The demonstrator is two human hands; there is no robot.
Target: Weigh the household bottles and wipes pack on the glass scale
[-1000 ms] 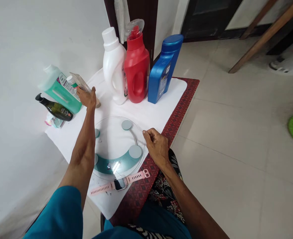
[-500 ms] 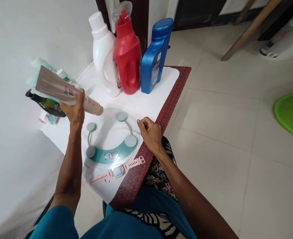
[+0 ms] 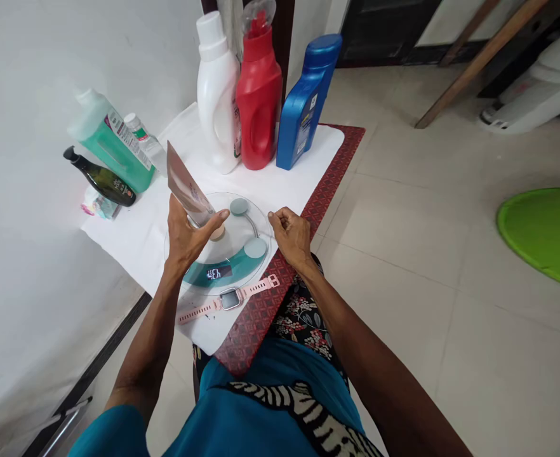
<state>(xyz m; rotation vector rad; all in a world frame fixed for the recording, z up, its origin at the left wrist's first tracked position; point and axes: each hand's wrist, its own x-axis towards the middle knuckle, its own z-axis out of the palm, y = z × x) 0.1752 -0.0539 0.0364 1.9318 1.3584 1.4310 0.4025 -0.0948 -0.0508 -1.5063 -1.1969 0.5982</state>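
My left hand (image 3: 187, 238) is closed around a pinkish-brown squeeze tube (image 3: 189, 190), cap down over the glass bathroom scale (image 3: 208, 252). My thumb crosses in front of the tube near its tan cap (image 3: 218, 233); whether the cap bears fully on the glass I cannot tell. The scale's lit display (image 3: 219, 273) shows digits, upside down in places and hard to read. Beside the scale's right edge, my right hand (image 3: 292, 238) rests with its fingers curled in and nothing visible in them. A pink-strapped smartwatch (image 3: 231, 298) lies along the scale's near edge.
At the back of the white-topped table (image 3: 166, 219) stand a white bottle (image 3: 216, 101), a red bottle (image 3: 260, 101) and a blue bottle (image 3: 306, 105). By the wall are a green liquid bottle (image 3: 118, 149), a small clear bottle (image 3: 144, 139), a dark pump bottle (image 3: 101, 181) and a small packet (image 3: 99, 203).
My left hand has brought the tube right and down, from nearly lying in the air to cap-down over the scale. My right hand stays by the scale's edge. The view has shifted slightly.
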